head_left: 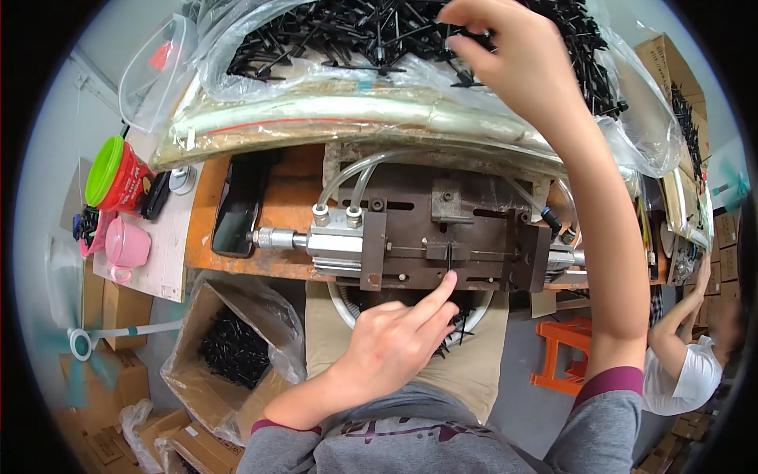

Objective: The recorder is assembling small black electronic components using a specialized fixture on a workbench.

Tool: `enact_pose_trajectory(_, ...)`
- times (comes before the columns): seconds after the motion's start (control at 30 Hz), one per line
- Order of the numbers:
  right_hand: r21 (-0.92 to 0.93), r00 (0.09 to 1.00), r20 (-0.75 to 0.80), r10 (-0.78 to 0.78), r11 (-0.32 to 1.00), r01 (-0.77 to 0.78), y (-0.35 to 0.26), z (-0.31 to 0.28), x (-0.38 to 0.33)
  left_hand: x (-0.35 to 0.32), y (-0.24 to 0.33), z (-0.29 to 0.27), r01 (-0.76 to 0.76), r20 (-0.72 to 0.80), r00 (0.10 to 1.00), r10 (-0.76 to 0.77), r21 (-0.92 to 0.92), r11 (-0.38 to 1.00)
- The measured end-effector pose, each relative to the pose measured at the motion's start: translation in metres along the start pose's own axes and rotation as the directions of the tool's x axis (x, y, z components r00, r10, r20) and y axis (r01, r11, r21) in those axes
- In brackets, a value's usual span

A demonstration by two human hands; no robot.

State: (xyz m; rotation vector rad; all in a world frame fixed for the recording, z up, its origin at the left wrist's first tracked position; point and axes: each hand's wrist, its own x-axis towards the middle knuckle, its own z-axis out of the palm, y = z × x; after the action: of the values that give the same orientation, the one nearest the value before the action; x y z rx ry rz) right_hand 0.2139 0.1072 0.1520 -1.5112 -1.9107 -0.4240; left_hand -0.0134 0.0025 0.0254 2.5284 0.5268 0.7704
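My left hand is in front of a dark metal clamping fixture, its index finger stretched out and the other fingers partly bent. That fingertip meets the lower end of a thin black plastic piece standing in the fixture's middle; whether it presses is unclear. My right hand reaches over a heap of black stemmed plastic parts in clear plastic lining. Its thumb and index finger are apart, with no part visibly held between them; the other fingers are largely hidden.
Air cylinders with clear hoses flank the fixture. A black phone lies left, near a pink cup and red tub. Below are a lined carton of black parts and an orange stool. Another person sits right.
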Motion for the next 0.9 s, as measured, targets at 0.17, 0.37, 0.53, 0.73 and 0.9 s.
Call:
enact_pose_trajectory(0.17,-0.365,0.975,0.22,0.024,0.929,0.059,0.007,0.047,0.035,-0.012,-0.004,-0.005,-0.052,-0.022,0.998,0.051,-0.072,0.996)
enact_pose_trajectory(0.37,-0.421,0.97,0.216,0.115,0.907,-0.014,0.016,0.08,0.037,-0.019,-0.002,-0.01,-0.079,-0.015,0.997,0.077,-0.12,0.99)
enact_pose_trajectory(0.53,-0.394,0.972,0.221,0.076,0.919,0.018,0.017,0.063,0.026,-0.026,-0.005,-0.007,-0.114,-0.053,0.993,0.108,-0.12,0.986)
enact_pose_trajectory(0.73,-0.347,0.975,0.218,0.054,0.938,0.026,0.02,0.033,0.003,-0.031,-0.008,-0.003,-0.144,-0.054,0.989,0.137,-0.15,0.978)
enact_pose_trajectory(0.9,-0.33,0.958,0.26,0.122,0.944,-0.031,0.022,0.005,-0.01,-0.029,-0.005,-0.007,-0.137,-0.004,0.99,0.139,-0.187,0.973)
